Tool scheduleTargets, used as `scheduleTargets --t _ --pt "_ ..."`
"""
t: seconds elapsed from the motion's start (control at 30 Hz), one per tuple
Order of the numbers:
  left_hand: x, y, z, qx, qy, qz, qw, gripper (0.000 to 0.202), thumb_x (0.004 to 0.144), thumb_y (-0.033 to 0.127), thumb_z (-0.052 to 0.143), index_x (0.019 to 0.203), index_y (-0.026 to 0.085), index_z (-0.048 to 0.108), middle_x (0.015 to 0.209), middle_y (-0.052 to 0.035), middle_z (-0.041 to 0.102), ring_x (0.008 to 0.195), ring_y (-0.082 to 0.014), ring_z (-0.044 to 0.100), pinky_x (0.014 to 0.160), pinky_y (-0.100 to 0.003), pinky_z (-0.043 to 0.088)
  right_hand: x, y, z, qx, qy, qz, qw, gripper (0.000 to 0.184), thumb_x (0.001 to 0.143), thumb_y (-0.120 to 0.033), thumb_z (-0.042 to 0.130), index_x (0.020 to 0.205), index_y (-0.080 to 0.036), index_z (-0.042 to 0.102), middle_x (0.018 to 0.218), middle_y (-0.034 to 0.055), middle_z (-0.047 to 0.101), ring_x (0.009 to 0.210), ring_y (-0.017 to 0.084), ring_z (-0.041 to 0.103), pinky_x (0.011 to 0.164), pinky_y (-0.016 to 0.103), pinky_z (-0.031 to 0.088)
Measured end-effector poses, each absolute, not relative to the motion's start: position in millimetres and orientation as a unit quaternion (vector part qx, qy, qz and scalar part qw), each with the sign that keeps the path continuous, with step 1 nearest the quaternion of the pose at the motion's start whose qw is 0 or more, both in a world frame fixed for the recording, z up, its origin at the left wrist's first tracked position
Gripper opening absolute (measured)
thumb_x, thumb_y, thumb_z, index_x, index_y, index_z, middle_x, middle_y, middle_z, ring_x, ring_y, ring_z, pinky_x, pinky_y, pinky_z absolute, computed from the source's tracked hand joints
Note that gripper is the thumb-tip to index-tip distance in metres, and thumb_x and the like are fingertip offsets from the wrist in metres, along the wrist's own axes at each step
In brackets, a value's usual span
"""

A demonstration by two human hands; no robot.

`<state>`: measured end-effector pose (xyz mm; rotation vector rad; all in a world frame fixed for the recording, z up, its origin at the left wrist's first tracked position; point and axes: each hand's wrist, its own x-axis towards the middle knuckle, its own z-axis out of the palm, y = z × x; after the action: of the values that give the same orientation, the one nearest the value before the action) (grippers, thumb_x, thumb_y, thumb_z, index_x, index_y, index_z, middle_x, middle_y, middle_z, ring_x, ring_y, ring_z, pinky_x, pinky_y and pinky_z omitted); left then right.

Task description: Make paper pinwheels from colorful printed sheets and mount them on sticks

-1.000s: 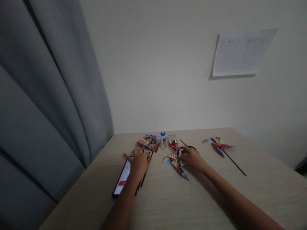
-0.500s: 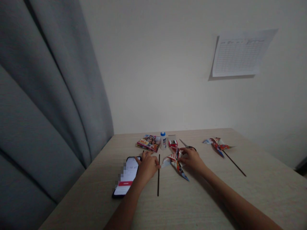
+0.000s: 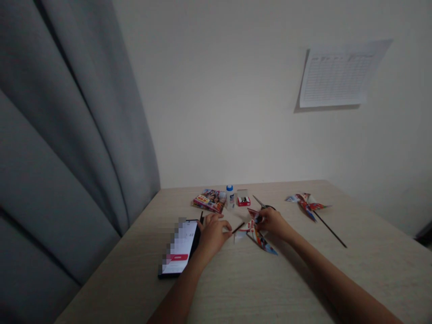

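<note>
Moved: black stick [image 3: 238, 227], now angled off tabletop [image 3: 216, 288], end apparently pinched in left grip [image 3: 212, 236], tip toward folded paper pinwheel [image 3: 258, 238]. Right grip [image 3: 274, 223] nearly closed, pinching pinwheel's centre, seemingly steadying it beside stick tip.

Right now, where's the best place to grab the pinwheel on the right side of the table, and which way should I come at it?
Take the pinwheel by its black stick, near the lower end, probably coming from the near right with your right hand. The stick slants toward you, away from the paper vanes, so your fingers can likely close on it without crushing them.
</note>
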<state>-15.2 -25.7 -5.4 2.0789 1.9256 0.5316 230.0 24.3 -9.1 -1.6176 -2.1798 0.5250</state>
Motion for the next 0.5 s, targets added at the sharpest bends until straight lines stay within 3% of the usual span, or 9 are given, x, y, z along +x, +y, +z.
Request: scheduleTargets --t 0.17,0.5 --pt "-21.9 -26.2 2.0 0.716 0.663 0.156 0.149 0.018 0.071 0.029 0.078 0.089 0.034 0.075 0.140 -0.0027 0.053 0.139 -0.0347 0.030 0.108 -0.074 0.009 230.5 22.7 -12.3 -0.528 -0.804 0.177 0.207 0.027 0.066 -0.018 0.073 0.092 -0.021 0.078 0.093 0.0081 0.073 0.092 0.025 0.062 0.083 0.033 0.043" --pt "-16.0 -25.7 -2.9 0.706 0.674 0.159 0.147 0.020 0.071 0.037 0.079 0.091 0.033 0.074 0.142 -0.0038 0.051 0.140 -0.0344 0.029 0.107 -0.075 0.004 223.7 24.8 -16.1 -0.516 -0.809 0.182 0.214 0.012 0.070 -0.018 0.071 0.080 -0.018 0.077 0.089 0.0088 0.074 0.088 0.024 0.063 0.081 0.033 0.043"
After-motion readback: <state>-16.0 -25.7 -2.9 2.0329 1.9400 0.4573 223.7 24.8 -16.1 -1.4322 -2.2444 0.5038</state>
